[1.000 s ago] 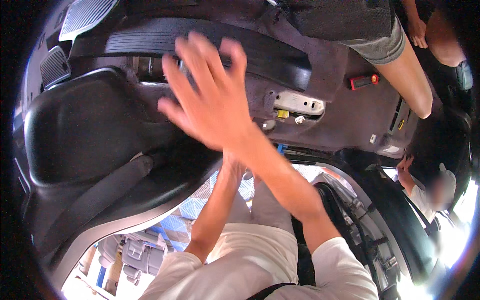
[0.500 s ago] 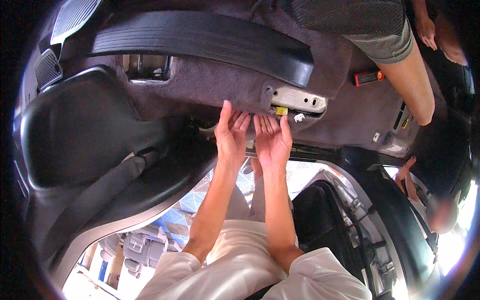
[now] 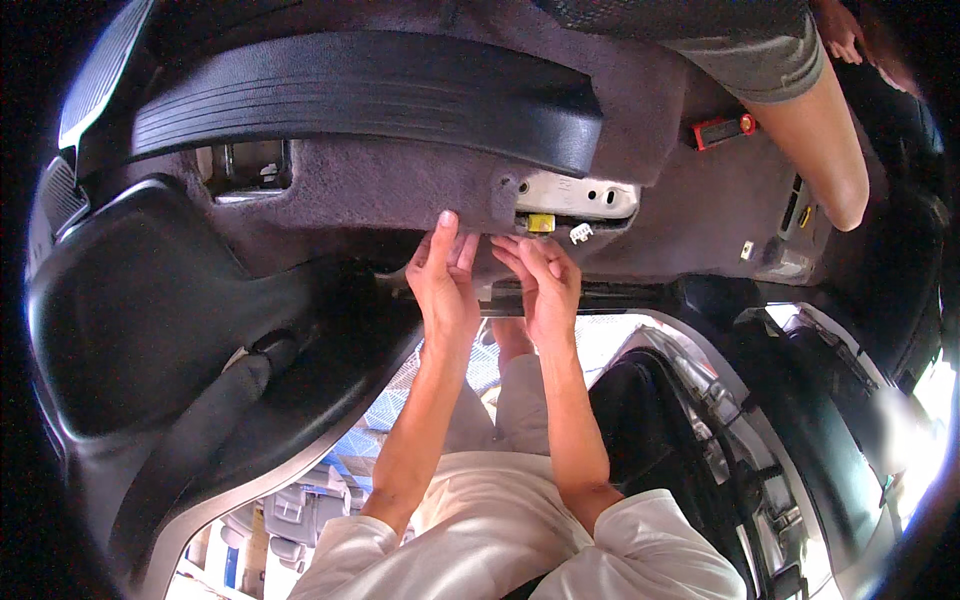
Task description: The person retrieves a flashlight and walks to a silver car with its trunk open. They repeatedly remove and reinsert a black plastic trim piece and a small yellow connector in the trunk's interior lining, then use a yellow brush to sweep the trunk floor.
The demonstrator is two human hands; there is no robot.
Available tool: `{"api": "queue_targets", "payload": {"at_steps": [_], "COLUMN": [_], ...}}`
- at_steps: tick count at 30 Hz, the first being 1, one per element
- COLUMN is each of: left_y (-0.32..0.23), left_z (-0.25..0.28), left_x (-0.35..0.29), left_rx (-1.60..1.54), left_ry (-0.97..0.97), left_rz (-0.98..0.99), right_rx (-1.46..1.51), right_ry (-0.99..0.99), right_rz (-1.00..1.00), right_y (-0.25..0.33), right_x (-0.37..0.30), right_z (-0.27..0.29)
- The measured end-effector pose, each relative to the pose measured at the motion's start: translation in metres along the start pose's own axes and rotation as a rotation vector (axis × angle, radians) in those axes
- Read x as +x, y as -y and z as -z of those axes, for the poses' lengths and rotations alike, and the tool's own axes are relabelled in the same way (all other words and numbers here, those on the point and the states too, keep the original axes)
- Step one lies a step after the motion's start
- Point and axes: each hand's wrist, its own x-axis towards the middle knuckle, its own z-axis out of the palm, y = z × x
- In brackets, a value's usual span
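A grey carpet trim [image 3: 390,190] covers the car floor's edge in front of me. My left hand [image 3: 447,290] holds its lower edge, with the thumb upright against the face and the fingers partly hidden under it. Close beside it, my right hand [image 3: 548,295] has its fingers bent in, fingertips at the carpet edge; what they pinch, if anything, is hidden. Just above the right hand, a yellow connector [image 3: 541,223] sits in a cut-out below a pale metal bracket [image 3: 570,196]. A small white connector [image 3: 581,233] hangs to its right.
A long black ribbed trim piece [image 3: 370,95] lies across the carpet. At left are a black plastic panel [image 3: 130,310] and a seat belt [image 3: 215,410]. A red-and-black tool [image 3: 723,132] lies near another person's bent leg [image 3: 815,150]. The door sill [image 3: 620,297] runs below my hands.
My right hand has turned and bent its fingers in from a flat, palm-up pose. The left fingers have shifted at the carpet edge. The view has shifted slightly.
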Motion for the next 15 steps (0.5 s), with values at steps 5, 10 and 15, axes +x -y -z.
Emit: {"api": "queue_targets", "payload": {"at_steps": [5, 10, 15], "left_y": [0.013, 0.028, 0.038], "left_z": [-0.005, -0.002, 0.006], "left_x": [-0.026, -0.029, -0.02], "left_rx": [-0.079, -0.121, -0.162], "left_ry": [0.085, 0.147, 0.17], "left_rz": [0.09, 0.062, 0.066], "right_rx": [-0.367, -0.434, -0.284], "right_ry": [-0.278, -0.219, -0.197], "right_rz": [0.358, 0.345, 0.175], "right_y": [-0.001, 0.001, 0.017], "right_x": [-0.019, -0.014, -0.006], "right_z": [-0.015, -0.019, -0.018]}}
